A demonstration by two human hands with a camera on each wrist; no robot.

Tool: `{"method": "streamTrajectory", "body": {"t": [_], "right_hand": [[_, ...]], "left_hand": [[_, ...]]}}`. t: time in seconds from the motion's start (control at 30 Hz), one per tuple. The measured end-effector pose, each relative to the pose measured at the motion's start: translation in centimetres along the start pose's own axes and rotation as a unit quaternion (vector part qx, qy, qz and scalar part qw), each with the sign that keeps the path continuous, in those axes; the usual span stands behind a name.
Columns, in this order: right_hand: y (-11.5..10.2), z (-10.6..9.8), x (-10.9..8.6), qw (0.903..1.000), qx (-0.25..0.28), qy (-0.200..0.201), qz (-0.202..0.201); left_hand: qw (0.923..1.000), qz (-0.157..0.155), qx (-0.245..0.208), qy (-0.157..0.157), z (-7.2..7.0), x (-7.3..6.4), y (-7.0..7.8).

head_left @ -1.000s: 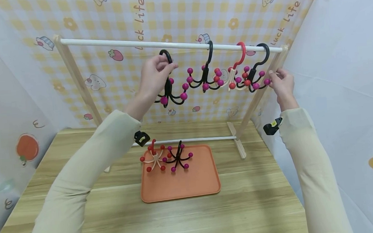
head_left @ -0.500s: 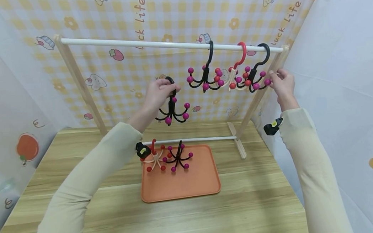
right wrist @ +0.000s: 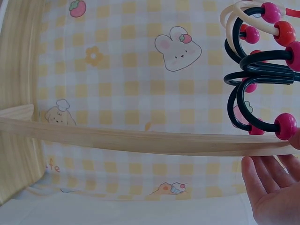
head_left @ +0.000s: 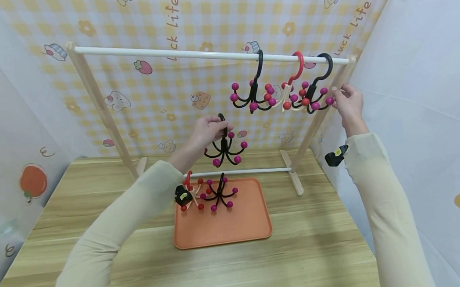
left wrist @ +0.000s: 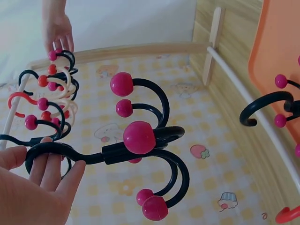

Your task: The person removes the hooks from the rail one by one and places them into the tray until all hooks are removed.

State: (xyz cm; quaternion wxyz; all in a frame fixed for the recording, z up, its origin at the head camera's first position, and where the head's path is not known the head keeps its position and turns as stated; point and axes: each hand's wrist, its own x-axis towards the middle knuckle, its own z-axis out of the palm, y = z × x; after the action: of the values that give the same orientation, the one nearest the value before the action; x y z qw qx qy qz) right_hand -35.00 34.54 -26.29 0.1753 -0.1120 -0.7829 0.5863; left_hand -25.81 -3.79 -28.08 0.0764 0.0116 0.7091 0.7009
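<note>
My left hand pinches the hook of a black octopus-style hanger, whose curved arms end in magenta balls. It hangs upright below the white rod, above the tray. The left wrist view shows the hook between thumb and fingers. At the right post of the rack, my right hand holds the wood between thumb and fingers, beside a magenta ball. From the rod hang a black hanger, a cream hanger with red hook and another black hanger, their arms close together.
An orange tray on the wooden table carries a black hanger and a red-hooked cream hanger, partly hidden by the left wrist camera. The rack's lower white bar runs behind the tray. White sheet walls stand at both sides.
My left hand has lowered the black hanger from just under the rod, then moved it slightly right toward the tray. My right hand stays at the post.
</note>
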Motion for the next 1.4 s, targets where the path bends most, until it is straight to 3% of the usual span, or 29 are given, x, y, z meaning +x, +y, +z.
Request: {"method": "streamTrajectory", "body": {"t": [0.1, 0.13, 0.23, 0.27, 0.4, 0.47, 0.53, 0.77, 0.87, 1.0, 1.27, 1.3, 1.4], "right_hand": [[2.3, -0.6, 3.0, 0.9995, 0.031, -0.011, 0.0], [2.4, -0.6, 3.3, 0.9999, 0.011, -0.006, -0.001], [4.1, -0.7, 5.4, 0.9989, 0.046, 0.006, 0.009], [4.4, -0.7, 5.7, 0.9993, 0.03, 0.017, 0.011], [6.3, -1.0, 8.1, 0.9984, 0.046, 0.022, 0.023], [6.2, -1.0, 8.0, 0.9984, 0.048, 0.019, 0.025], [5.0, -1.0, 6.5, 0.9978, 0.063, 0.005, 0.022], [-2.3, 0.7, -3.1, 0.9997, -0.018, 0.009, 0.012], [-3.5, 1.0, -4.7, 0.9997, -0.014, 0.011, 0.016], [-3.2, 0.9, -4.4, 0.9997, -0.019, 0.009, 0.013], [-0.6, 0.2, -0.8, 0.9999, 0.013, 0.0, 0.008], [-0.6, 0.2, -0.7, 0.9999, -0.01, 0.004, 0.01], [1.6, -0.3, 2.1, 0.9995, 0.029, 0.0, 0.015]], "left_hand": [[0.9999, -0.006, -0.001, -0.012, 0.6, -0.1, -0.6], [0.9998, -0.007, 0.004, -0.016, 0.8, -0.1, -0.8], [0.9995, -0.013, 0.009, -0.028, 1.3, -0.2, -1.6], [0.9993, -0.014, 0.01, -0.032, 1.5, -0.2, -1.9], [0.9984, -0.022, 0.002, -0.052, 2.3, -0.2, -3.0], [0.9979, -0.026, -0.001, -0.059, 2.7, -0.2, -3.6], [0.9975, -0.027, 0.0, -0.065, 3.1, -0.3, -4.2], [0.9959, -0.034, 0.001, -0.084, 4.8, -0.9, -6.4], [0.9957, -0.047, 0.001, -0.08, 5.4, -1.0, -7.2], [0.9951, -0.059, 0.001, -0.079, 6.1, -1.0, -8.2], [0.9941, -0.073, 0.0, -0.081, 7.3, -1.1, -10.0], [0.9941, -0.075, 0.002, -0.078, 7.4, -1.1, -10.2], [0.9943, -0.079, 0.016, -0.07, 7.5, -1.3, -10.8]]}}
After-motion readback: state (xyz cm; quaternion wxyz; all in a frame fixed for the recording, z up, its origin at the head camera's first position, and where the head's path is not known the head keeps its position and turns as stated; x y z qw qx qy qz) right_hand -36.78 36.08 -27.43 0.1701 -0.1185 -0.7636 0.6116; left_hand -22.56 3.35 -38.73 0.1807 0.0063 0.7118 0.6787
